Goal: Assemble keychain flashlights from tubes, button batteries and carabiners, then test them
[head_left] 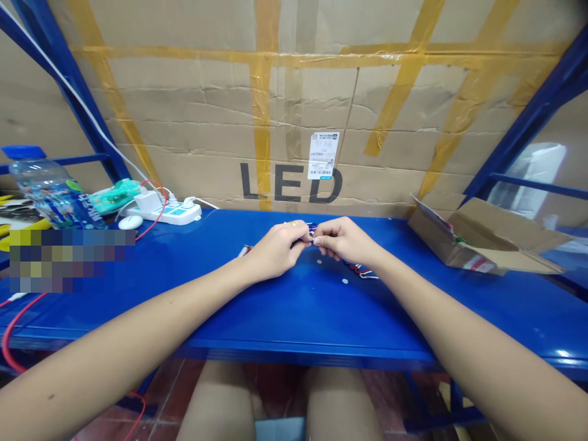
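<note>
My left hand (278,248) and my right hand (342,240) meet above the middle of the blue metal shelf (285,306). Both are pinched closed on one small part (311,236) with red and blue wires, held between the fingertips; its shape is too small to make out. A ring shows on a left-hand finger. Under my right wrist lie more thin red and white wires (362,271) on the shelf. A small wired piece (245,250) rests just left of my left hand. Two tiny pale discs (344,281) lie on the shelf near my right wrist.
An open cardboard box (482,242) sits at the right. A white power strip (168,212) with plugs and a red cable, a white mouse (130,222), a teal packet and a water bottle (50,193) stand at the left. A taped cardboard wall marked LED (291,182) closes the back.
</note>
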